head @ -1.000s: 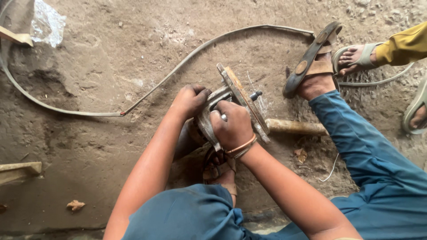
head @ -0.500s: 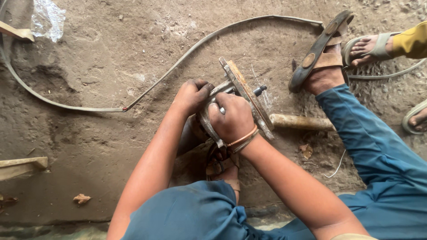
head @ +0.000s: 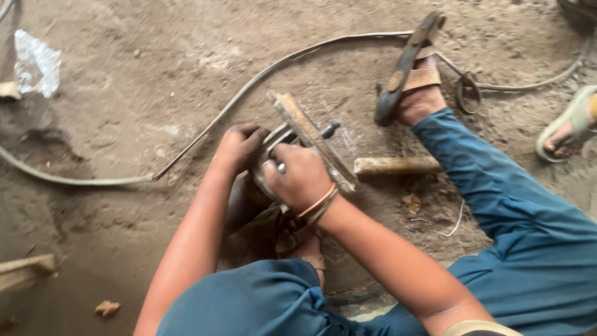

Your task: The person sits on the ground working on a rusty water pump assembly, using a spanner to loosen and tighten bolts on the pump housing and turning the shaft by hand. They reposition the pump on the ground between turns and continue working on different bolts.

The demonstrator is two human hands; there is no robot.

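1. A dusty dirt floor [head: 124,74] is seen filling the scene, with blue trouser legs [head: 535,230] stretched across its near right.
2. A long flat metal strap [head: 261,68] is curved from the left edge to the far right.
3. A worn sandal [head: 407,68] is tilted on a raised foot at far centre-right.
4. A metal clamp-like tool with a wooden bar [head: 311,140] is held at centre, just left of a wooden handle [head: 395,165] lying on the ground.
5. The left hand [head: 239,146] is closed round the tool's left side.
6. The right hand [head: 298,177], bangles at its wrist, is curled tightly over the tool's near side.
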